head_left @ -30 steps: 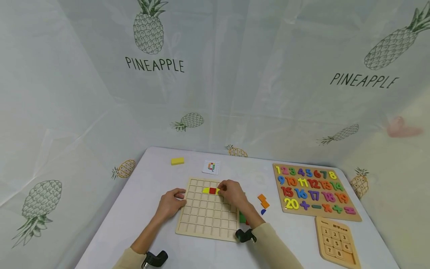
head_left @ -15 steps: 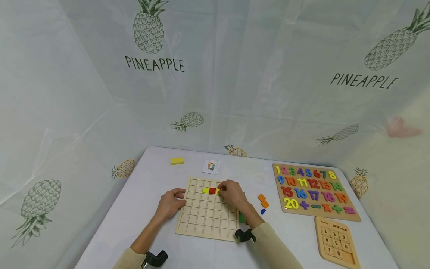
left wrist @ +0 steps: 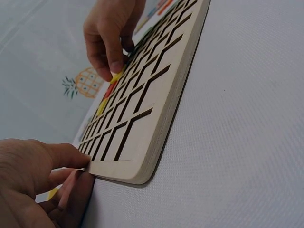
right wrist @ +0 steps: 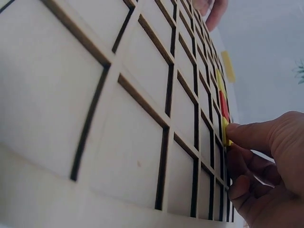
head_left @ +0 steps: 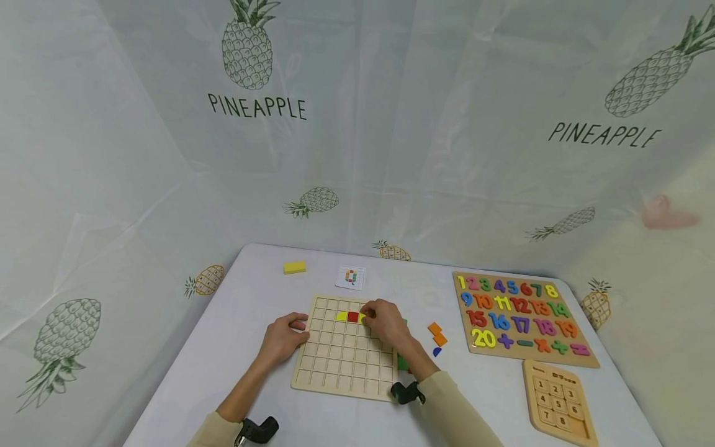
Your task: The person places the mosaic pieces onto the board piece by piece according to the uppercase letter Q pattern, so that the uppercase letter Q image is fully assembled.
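A square wooden grid board (head_left: pixel 342 362) lies on the white table. In one upper row sit a yellow tile (head_left: pixel 342 316) and, beside it, a red tile (head_left: pixel 353 317). Right of the red one, my right hand (head_left: pixel 386 323) pinches a second yellow tile (right wrist: pixel 225 132) between thumb and fingers, at a cell of that same row. My left hand (head_left: pixel 282 341) grips the board's left edge; in the left wrist view its thumb touches the rim and the other fingers curl beside and below it.
Behind the board lie a pattern card (head_left: pixel 350 278) and a yellow block (head_left: pixel 295 267). Orange pieces (head_left: pixel 438 334), a blue half-round piece (head_left: pixel 437 352) and a green piece (head_left: pixel 403 362) lie to the right. Farther right are a number board (head_left: pixel 525 320) and a wooden number puzzle (head_left: pixel 560 402).
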The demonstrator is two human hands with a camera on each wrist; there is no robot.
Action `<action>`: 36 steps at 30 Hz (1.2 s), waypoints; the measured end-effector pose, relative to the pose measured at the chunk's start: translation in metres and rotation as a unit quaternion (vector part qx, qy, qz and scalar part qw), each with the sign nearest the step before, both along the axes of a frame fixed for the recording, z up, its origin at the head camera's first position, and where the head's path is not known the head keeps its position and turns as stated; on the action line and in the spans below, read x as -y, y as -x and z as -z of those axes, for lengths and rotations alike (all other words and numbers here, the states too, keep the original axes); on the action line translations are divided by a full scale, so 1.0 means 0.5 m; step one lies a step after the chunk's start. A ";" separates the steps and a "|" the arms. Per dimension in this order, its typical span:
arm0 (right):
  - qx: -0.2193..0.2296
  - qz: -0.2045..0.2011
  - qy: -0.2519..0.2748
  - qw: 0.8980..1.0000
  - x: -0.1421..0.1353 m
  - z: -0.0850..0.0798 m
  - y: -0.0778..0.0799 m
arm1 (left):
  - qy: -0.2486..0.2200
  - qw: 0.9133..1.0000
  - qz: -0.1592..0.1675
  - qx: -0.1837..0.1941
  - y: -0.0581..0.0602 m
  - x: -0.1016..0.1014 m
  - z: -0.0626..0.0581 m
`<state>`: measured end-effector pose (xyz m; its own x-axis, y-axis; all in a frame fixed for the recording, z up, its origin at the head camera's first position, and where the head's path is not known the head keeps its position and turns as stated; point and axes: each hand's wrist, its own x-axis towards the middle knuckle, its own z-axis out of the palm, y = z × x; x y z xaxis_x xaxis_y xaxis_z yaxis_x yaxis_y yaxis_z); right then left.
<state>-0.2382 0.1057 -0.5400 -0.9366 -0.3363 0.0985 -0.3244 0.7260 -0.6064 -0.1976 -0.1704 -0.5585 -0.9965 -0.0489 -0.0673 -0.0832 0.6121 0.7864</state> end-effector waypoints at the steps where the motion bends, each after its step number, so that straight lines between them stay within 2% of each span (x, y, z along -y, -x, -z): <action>1: 0.000 -0.001 0.000 1.000 0.000 0.000 0.000 | 0.000 1.000 0.000 0.000 0.000 0.000 0.000; 12: -0.002 -0.005 -0.006 1.000 0.002 0.002 0.000 | -0.004 1.000 0.000 0.003 0.001 0.000 0.000; 22: -0.014 -0.006 0.018 1.000 -0.017 -0.011 -0.012 | -0.004 1.000 0.001 -0.001 0.003 -0.001 -0.002; 30: -0.016 0.044 0.027 0.999 -0.089 -0.030 -0.033 | -0.003 1.000 0.000 0.000 0.004 -0.004 -0.002; 36: 0.006 0.098 0.029 0.995 -0.154 -0.037 -0.048 | -0.002 1.000 -0.004 0.002 0.001 -0.003 -0.004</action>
<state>-0.2142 0.1826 -0.5216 -0.9849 -0.1407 0.1010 -0.1723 0.7389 -0.6514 -0.1981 -0.1689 -0.5566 -0.9958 -0.0567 -0.0712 -0.0910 0.6077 0.7889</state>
